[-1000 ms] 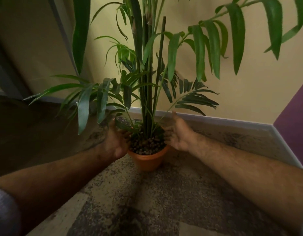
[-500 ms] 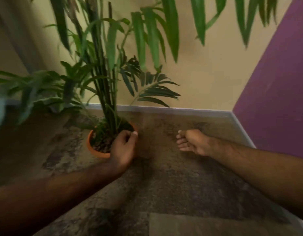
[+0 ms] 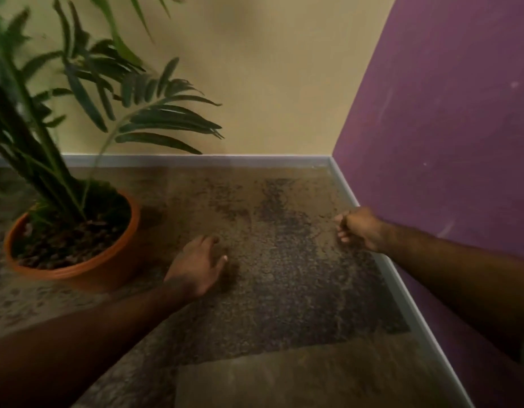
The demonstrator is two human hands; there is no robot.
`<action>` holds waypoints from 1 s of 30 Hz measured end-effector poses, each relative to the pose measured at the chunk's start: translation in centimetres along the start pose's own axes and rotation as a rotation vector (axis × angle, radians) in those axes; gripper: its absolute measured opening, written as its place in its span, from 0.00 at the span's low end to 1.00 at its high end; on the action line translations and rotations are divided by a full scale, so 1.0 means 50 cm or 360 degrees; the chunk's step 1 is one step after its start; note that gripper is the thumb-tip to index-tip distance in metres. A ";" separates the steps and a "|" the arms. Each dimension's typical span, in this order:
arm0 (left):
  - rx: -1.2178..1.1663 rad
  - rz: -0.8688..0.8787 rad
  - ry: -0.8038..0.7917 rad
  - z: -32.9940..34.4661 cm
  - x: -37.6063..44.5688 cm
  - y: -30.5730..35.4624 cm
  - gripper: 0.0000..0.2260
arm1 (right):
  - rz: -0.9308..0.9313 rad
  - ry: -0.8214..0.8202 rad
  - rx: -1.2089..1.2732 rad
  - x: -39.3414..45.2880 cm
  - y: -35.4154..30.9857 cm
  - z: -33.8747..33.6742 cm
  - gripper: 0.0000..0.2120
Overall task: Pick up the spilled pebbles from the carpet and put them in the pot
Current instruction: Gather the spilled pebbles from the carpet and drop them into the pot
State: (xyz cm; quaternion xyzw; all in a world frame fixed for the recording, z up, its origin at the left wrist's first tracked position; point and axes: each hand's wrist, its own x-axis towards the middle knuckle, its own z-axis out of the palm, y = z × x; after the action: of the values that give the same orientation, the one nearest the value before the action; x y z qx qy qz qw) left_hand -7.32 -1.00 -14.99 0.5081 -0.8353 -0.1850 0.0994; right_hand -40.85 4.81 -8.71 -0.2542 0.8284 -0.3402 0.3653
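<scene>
Two hands: left hand (image 3: 197, 265) spread, resting on carpet (image 3: 284, 275); right hand (image 3: 358, 229) loosely curled, contents unclear.

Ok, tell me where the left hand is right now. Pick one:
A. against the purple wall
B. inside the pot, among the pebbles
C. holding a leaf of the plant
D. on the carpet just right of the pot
D: the left hand lies low on the carpet beside the orange pot, on its right, fingers spread, apart from the pebbles inside it.
</scene>
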 end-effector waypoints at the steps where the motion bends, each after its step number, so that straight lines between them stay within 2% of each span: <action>1: 0.0035 0.0000 -0.0041 0.018 0.004 0.000 0.25 | -0.0022 0.0037 -0.0003 0.014 0.011 -0.008 0.09; 5: 0.0145 0.0059 -0.0191 0.079 0.017 0.003 0.30 | -0.0095 0.0160 -0.0141 0.066 0.062 -0.020 0.06; 11: 0.0227 0.0164 -0.0199 0.137 0.045 0.015 0.33 | -0.0181 0.0036 -0.0541 0.116 0.118 -0.007 0.06; 13: 0.0245 0.0153 -0.0211 0.158 0.056 0.005 0.35 | -0.0215 0.0006 -0.0543 0.123 0.129 0.016 0.08; 18: 0.0302 0.0135 -0.0139 0.188 0.072 -0.025 0.36 | -0.0574 0.0031 -0.0867 0.156 0.131 0.087 0.18; 22: 0.0346 0.0163 -0.0074 0.192 0.072 -0.024 0.34 | -0.0765 0.0120 -0.1031 0.181 0.122 0.125 0.12; 24: 0.0346 0.0168 -0.0086 0.194 0.072 -0.024 0.34 | -0.0763 0.0133 -0.1030 0.189 0.123 0.136 0.08; 26: 0.0356 0.0167 -0.0081 0.195 0.070 -0.025 0.34 | -0.0706 0.0135 -0.0917 0.198 0.123 0.141 0.12; 30: 0.0386 0.0166 -0.0062 0.195 0.075 -0.028 0.34 | -0.0684 0.0367 -0.0743 0.242 0.114 0.115 0.13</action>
State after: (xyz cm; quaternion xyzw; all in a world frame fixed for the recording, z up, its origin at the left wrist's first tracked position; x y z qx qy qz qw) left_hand -11.39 -2.87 -24.56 0.4685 -0.8786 -0.0871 0.0307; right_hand -44.67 -1.86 -21.09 -0.4597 0.8473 -0.2370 0.1210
